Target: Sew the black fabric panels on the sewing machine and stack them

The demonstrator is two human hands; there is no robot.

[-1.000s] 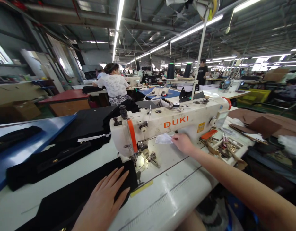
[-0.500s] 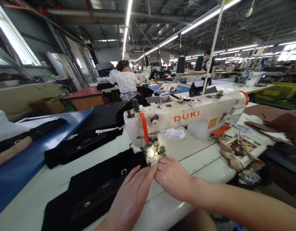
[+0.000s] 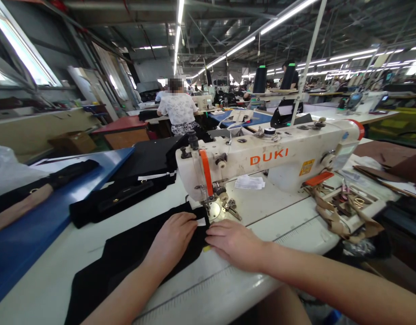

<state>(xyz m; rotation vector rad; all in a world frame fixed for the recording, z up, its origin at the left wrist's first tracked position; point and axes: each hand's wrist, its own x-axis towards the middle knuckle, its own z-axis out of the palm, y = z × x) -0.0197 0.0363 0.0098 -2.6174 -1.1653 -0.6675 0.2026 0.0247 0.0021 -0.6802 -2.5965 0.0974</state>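
Observation:
My left hand rests over a black fabric piece, its fingertips closed at a small white label. On the fabric's right edge, my right hand has its fingers bent together, just in front of the needle plate. A small yellow bit shows below its fingertips. The white sewing machine stands behind both hands, its needle area close above the fabric's far corner. What lies under the fingers is hidden.
Behind the fabric lie more black pieces with a gold fitting. A tray of small parts with brown strips stands at right. White paper slips lie under the machine arm. Another person's forearm reaches over the blue table; a person works ahead.
My left hand has moved away from my right hand, up and left over the fabric. The white label now shows at its fingertips. The fabric's gold fittings are no longer visible.

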